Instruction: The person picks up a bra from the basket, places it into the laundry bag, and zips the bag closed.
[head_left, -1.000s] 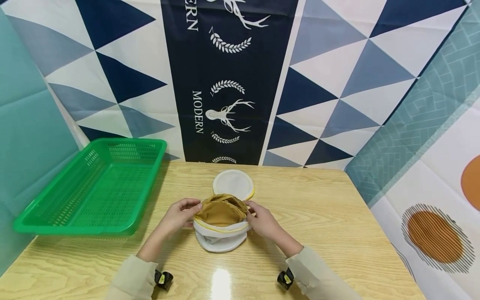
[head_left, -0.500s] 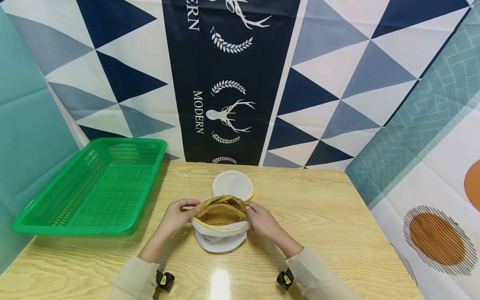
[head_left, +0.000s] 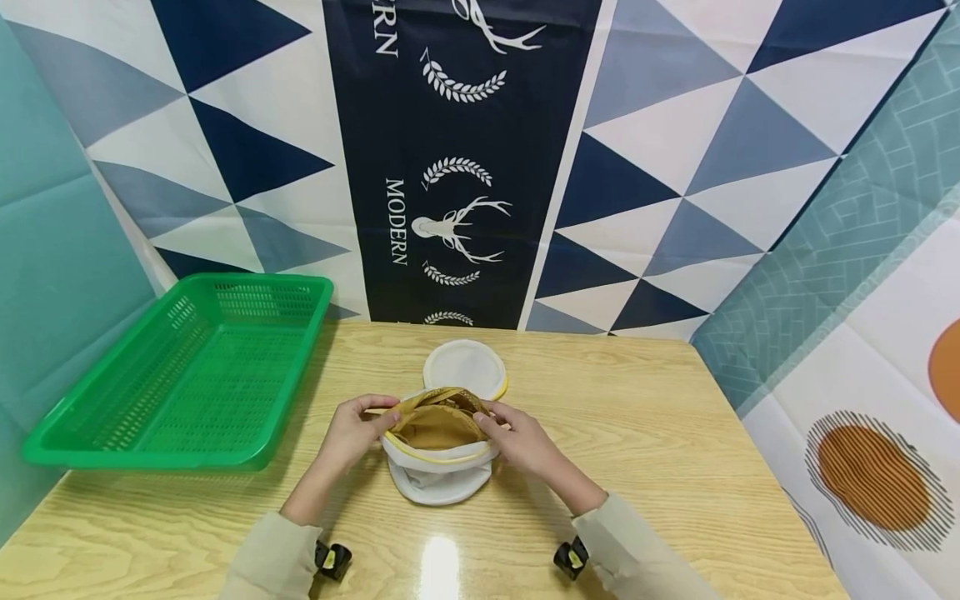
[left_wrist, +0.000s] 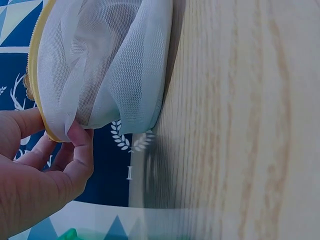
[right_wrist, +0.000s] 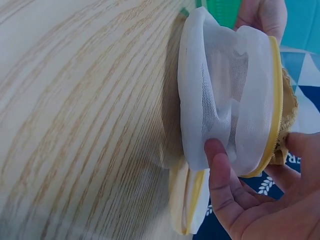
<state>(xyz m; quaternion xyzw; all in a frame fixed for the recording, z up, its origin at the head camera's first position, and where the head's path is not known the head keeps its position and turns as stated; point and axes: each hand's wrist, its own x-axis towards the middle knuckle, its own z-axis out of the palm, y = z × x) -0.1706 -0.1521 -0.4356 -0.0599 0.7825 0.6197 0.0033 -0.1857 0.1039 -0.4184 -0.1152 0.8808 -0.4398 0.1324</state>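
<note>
A white mesh laundry bag with a yellow zipper rim stands on the table, its mouth unzipped. Inside shows a mustard lace-trimmed garment, whose edge rises above the zipper in the right wrist view. My left hand pinches the bag's left rim, with thumb and fingers on either side of the yellow edge. On the right side, my right hand grips the rim, its thumb on the mustard lace and another fingertip pressing the mesh wall. Folded back behind the mouth lies the bag's round white lid.
A green plastic basket stands at the left of the wooden table. Patterned cloth hangs upright behind the table. Each wrist wears a small black camera, such as the left camera.
My right thumb has shifted left over the bag's mouth onto the mustard garment. My left hand keeps its pinch on the rim, moving only slightly.
</note>
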